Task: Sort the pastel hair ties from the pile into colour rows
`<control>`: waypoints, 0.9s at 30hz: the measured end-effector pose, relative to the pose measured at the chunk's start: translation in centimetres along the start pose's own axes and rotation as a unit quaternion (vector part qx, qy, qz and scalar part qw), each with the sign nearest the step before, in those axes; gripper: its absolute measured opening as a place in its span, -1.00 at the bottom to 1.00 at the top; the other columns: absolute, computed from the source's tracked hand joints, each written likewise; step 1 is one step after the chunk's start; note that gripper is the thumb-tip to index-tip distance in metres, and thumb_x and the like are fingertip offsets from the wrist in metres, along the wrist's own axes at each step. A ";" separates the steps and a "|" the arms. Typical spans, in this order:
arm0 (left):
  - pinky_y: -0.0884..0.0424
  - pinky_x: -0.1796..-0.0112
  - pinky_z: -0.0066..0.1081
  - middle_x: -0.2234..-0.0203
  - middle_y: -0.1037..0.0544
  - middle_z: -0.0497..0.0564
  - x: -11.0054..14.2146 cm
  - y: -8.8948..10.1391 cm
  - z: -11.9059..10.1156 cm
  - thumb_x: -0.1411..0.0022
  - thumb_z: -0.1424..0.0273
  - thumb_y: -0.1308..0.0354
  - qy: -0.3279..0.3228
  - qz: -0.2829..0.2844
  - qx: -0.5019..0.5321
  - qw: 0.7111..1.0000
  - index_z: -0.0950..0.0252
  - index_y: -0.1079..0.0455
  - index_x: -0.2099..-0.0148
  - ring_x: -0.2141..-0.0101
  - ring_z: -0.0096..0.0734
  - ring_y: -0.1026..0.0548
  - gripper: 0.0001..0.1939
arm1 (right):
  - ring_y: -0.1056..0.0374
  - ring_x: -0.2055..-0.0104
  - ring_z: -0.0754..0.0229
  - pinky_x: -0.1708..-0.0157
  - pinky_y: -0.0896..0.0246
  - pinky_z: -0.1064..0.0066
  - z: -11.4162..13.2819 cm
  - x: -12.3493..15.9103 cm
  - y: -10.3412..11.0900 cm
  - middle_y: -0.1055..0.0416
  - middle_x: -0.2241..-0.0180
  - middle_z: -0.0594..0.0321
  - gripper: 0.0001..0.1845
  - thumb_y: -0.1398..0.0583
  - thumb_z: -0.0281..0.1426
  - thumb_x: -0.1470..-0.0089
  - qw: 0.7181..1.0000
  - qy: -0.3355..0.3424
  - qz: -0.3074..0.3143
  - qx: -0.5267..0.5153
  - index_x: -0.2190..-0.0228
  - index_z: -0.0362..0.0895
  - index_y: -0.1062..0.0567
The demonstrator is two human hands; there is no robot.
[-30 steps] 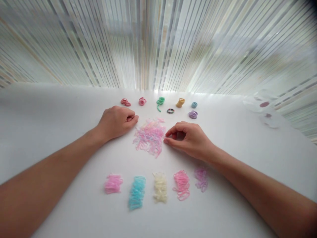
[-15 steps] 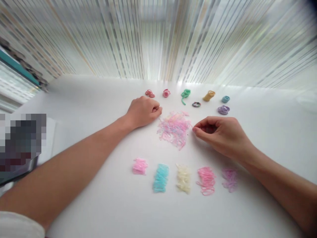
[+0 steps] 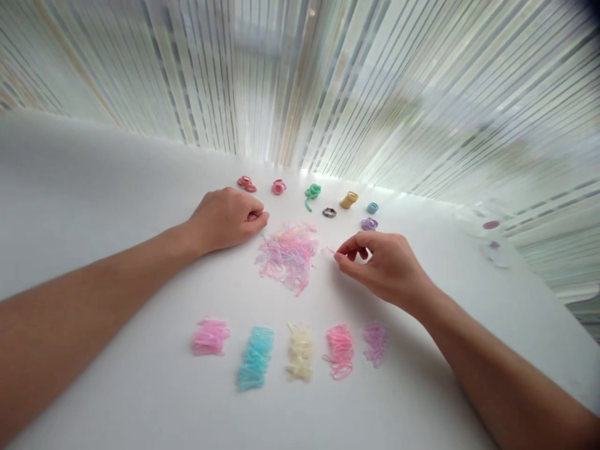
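Note:
A mixed heap of small translucent rubber bands (image 3: 285,255), mostly pink and lilac, lies in the middle of the white table (image 3: 117,187). My left hand (image 3: 227,217) rests curled in a loose fist on the table just left of the heap. My right hand (image 3: 382,265) is lifted slightly to the right of the heap, thumb and forefinger pinched on one small pink band (image 3: 330,250). Nearer to me sit sorted piles in a row: light pink (image 3: 210,336), blue (image 3: 255,356), cream (image 3: 299,352), pink (image 3: 340,350) and lilac (image 3: 375,342).
Beyond the heap lies a row of small coloured hair ties: red (image 3: 246,184), pink (image 3: 278,187), green (image 3: 312,192), yellow (image 3: 349,200), blue (image 3: 372,207), purple (image 3: 368,224) and a dark one (image 3: 329,212). A clear plastic bag (image 3: 487,234) sits at the right. Striped curtains hang behind the table.
My right hand has drawn back to the right from the heap's edge with one small pink band pinched. The left fist stays put. The camera view swung left, then back.

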State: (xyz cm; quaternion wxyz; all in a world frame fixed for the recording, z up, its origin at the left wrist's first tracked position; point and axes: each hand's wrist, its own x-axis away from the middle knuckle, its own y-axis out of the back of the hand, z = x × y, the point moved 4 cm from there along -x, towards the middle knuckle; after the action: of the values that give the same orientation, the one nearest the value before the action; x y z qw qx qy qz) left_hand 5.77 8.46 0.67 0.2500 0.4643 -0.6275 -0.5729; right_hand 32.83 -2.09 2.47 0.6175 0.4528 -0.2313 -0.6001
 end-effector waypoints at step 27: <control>0.02 0.37 -0.22 0.58 -0.33 0.01 0.0 0.2 -0.2 -0.32 0.18 -0.04 0.007 0.011 -0.015 1.000 0.22 -0.04 0.53 0.47 -0.29 -0.18 -0.57 | -0.62 0.24 0.07 0.31 -0.51 0.31 2.3 1.2 0.7 -0.69 0.27 0.15 -0.78 -0.29 -0.66 -0.29 0.965 0.250 -0.029 0.071 0.20 -0.14 -0.67</control>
State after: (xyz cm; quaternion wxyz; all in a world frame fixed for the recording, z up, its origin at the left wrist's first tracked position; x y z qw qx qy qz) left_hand 5.91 8.30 0.87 0.2674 0.4575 -0.6219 -0.5766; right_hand 31.50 -3.99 3.89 0.6044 0.6375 -0.0980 -0.4677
